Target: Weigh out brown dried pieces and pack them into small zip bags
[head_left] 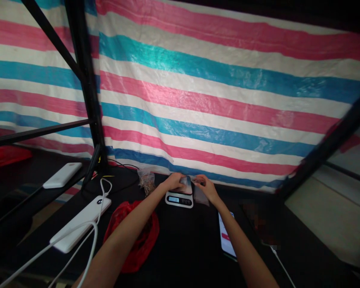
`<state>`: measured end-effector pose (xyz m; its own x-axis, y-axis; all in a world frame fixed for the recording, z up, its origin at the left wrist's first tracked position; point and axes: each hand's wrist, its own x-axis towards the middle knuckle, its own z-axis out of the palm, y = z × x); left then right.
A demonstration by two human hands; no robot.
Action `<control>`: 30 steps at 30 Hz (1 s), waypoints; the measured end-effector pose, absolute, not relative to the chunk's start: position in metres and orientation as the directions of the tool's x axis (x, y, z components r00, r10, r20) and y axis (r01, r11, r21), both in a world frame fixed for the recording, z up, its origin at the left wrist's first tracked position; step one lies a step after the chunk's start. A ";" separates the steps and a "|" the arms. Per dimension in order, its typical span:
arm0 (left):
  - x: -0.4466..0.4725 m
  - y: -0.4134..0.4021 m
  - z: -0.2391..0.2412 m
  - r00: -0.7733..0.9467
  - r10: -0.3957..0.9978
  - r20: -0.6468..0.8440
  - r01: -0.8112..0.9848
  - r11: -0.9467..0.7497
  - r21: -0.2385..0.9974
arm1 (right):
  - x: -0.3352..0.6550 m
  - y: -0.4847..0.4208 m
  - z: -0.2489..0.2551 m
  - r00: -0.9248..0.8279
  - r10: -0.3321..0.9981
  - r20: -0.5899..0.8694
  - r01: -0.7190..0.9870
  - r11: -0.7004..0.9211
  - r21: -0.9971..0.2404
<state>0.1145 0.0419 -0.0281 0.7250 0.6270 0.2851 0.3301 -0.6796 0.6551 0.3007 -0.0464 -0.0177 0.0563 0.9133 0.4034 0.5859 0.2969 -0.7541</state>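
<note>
A small white digital scale with a lit display and a shiny metal plate lies at the back of the black table. Over the plate's left side reaches my left hand, its fingers drawn together; what they hold, if anything, is too small to make out. To the right of the scale, my right hand pinches what looks like the top of a clear plastic bag. Left of the scale stands a clear zip bag of small brownish metal pieces. Below my left forearm sits an open red plastic bag, its contents dark and unclear.
A phone with a lit screen lies beside my right forearm. At left are a white power bank with a looping white cable and another white device. Black frame posts and striped sheeting bound the table.
</note>
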 end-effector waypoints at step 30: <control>0.105 0.047 -0.025 0.672 0.686 0.280 0.218 -0.544 0.811 | 0.273 -0.063 0.013 0.171 0.732 0.660 0.907 0.144 -0.395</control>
